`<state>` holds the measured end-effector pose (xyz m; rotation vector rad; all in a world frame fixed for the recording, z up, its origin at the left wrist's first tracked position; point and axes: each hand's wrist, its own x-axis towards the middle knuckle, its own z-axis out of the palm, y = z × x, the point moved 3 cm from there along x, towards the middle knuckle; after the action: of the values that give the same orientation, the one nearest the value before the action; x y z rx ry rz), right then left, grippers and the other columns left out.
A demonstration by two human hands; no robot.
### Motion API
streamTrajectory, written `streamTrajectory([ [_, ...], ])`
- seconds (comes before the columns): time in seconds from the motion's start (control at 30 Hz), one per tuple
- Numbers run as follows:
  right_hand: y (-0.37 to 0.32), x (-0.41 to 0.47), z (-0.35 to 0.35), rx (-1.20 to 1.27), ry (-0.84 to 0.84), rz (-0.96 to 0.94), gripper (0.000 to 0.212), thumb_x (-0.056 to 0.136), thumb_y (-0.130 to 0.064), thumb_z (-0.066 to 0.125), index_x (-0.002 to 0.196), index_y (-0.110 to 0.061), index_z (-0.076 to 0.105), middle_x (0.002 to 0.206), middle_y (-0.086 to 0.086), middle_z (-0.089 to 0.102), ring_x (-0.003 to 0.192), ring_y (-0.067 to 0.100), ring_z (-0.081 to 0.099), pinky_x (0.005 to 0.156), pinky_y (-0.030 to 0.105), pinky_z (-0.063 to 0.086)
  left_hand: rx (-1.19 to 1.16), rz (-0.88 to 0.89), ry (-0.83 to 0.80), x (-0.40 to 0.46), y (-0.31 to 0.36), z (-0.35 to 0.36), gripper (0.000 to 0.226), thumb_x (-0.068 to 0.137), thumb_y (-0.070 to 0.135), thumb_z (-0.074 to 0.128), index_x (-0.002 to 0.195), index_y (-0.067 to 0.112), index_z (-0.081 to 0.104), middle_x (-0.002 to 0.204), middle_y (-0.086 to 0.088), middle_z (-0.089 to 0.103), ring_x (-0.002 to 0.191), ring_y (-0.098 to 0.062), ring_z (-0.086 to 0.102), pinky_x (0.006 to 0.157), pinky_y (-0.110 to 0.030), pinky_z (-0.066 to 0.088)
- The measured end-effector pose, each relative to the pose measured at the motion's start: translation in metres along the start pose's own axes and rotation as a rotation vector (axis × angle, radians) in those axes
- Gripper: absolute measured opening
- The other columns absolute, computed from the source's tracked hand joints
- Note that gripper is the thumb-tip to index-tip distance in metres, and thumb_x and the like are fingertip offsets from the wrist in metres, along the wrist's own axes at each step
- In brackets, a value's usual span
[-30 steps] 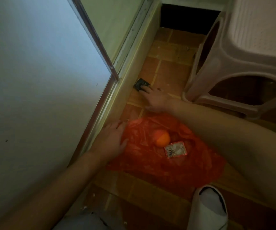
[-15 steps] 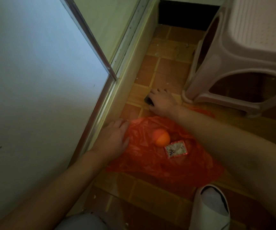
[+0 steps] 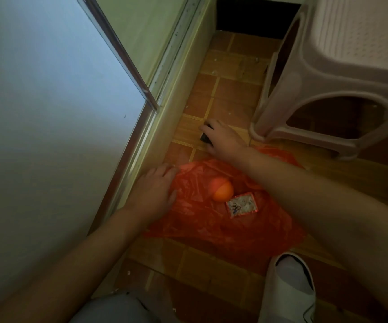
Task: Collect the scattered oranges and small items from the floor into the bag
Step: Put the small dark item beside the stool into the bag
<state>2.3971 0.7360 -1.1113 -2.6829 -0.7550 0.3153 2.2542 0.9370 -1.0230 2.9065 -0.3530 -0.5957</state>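
An orange-red plastic bag [image 3: 223, 227] lies flat on the tiled floor. An orange [image 3: 222, 191] and a small red-edged packet [image 3: 242, 204] lie on it side by side. My left hand [image 3: 154, 191] rests flat on the bag's left edge, fingers straight. Just beyond the bag, my right hand [image 3: 221, 138] covers a small dark flat item [image 3: 204, 137] on the floor, fingers curled over it. Most of that item is hidden under the hand.
A pale plastic stool [image 3: 328, 73] stands at the right, its foot close to my right hand. A wall and a metal door track [image 3: 141, 145] run along the left. A white slipper [image 3: 288, 287] sits at the bottom right.
My right hand has drawn the dark item back along the floor from near the wall toward the bag. The left hand has stayed on the bag.
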Motion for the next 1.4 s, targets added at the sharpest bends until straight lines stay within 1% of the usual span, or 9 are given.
streamTrajectory([
  [0.17,-0.016,-0.024,-0.025,0.055,0.124,-0.099,0.058,0.083,-0.011,0.072,0.138,-0.006,0.055,0.141,0.017,0.052,0.122,0.038,0.052,0.102,0.048,0.048,0.060,0.024,0.026,0.005,0.017,0.002,0.063,0.095,0.037,0.060,0.154,0.023,0.040,0.149,-0.006,0.047,0.134,-0.029,0.047,0.107,-0.050,0.044],
  [0.27,-0.022,-0.053,-0.038,0.103,0.149,-0.120,0.061,0.084,-0.011,0.071,0.142,-0.006,0.054,0.144,0.017,0.051,0.130,0.037,0.050,0.108,0.046,0.043,0.072,0.045,0.043,0.012,0.032,0.004,0.066,0.096,0.037,0.059,0.157,0.023,0.036,0.152,-0.005,0.046,0.138,-0.028,0.044,0.112,-0.050,0.040],
  [0.4,-0.022,-0.108,-0.043,0.163,0.123,-0.086,0.064,0.083,-0.012,0.071,0.144,-0.007,0.052,0.146,0.015,0.047,0.133,0.034,0.048,0.109,0.045,0.046,0.099,0.063,0.039,0.016,0.048,0.008,0.064,0.096,0.037,0.059,0.155,0.023,0.039,0.155,-0.006,0.044,0.140,-0.029,0.041,0.115,-0.050,0.036],
  [0.53,-0.024,-0.164,-0.033,0.238,0.113,-0.057,0.066,0.079,-0.008,0.074,0.142,-0.005,0.054,0.141,0.015,0.050,0.128,0.033,0.051,0.105,0.041,0.048,0.117,0.067,0.021,0.008,0.053,0.005,0.064,0.095,0.038,0.059,0.155,0.023,0.039,0.154,-0.007,0.044,0.140,-0.030,0.042,0.114,-0.051,0.038],
  [0.7,-0.020,-0.207,0.008,0.266,-0.029,0.007,0.071,0.081,-0.015,0.080,0.145,-0.007,0.052,0.141,0.014,0.053,0.129,0.035,0.053,0.103,0.048,0.050,0.152,0.038,-0.010,-0.007,0.054,-0.006,0.066,0.096,0.041,0.058,0.156,0.022,0.038,0.152,-0.007,0.045,0.136,-0.032,0.045,0.108,-0.053,0.042],
  [0.9,-0.014,-0.214,0.027,0.228,-0.116,0.016,0.064,0.079,-0.012,0.077,0.140,-0.010,0.058,0.138,0.013,0.058,0.125,0.034,0.057,0.103,0.047,0.050,0.166,0.032,-0.031,-0.016,0.060,-0.016,0.065,0.097,0.042,0.055,0.156,0.022,0.036,0.150,-0.007,0.045,0.133,-0.033,0.046,0.107,-0.053,0.043],
  [1.07,-0.014,-0.215,0.034,0.216,-0.133,0.009,0.065,0.080,-0.021,0.079,0.142,-0.017,0.057,0.142,0.008,0.055,0.127,0.031,0.055,0.103,0.049,0.048,0.175,0.062,-0.054,-0.013,0.064,-0.013,0.065,0.098,0.041,0.055,0.157,0.024,0.034,0.153,-0.006,0.043,0.134,-0.032,0.046,0.108,-0.051,0.042],
  [1.23,-0.014,-0.213,0.030,0.177,-0.100,0.007,0.056,0.081,-0.024,0.078,0.135,-0.019,0.062,0.141,0.004,0.055,0.127,0.028,0.053,0.102,0.048,0.048,0.213,0.058,-0.068,-0.012,0.055,-0.008,0.067,0.097,0.042,0.056,0.158,0.024,0.033,0.154,-0.006,0.042,0.137,-0.031,0.044,0.107,-0.050,0.043],
  [1.4,-0.014,-0.209,0.013,0.094,0.049,0.041,0.044,0.082,-0.020,0.076,0.125,-0.017,0.066,0.132,0.000,0.055,0.118,0.024,0.053,0.095,0.042,0.048,0.256,0.023,-0.086,-0.016,0.049,-0.007,0.065,0.097,0.042,0.054,0.156,0.022,0.035,0.152,-0.008,0.043,0.135,-0.033,0.045,0.105,-0.053,0.044],
])
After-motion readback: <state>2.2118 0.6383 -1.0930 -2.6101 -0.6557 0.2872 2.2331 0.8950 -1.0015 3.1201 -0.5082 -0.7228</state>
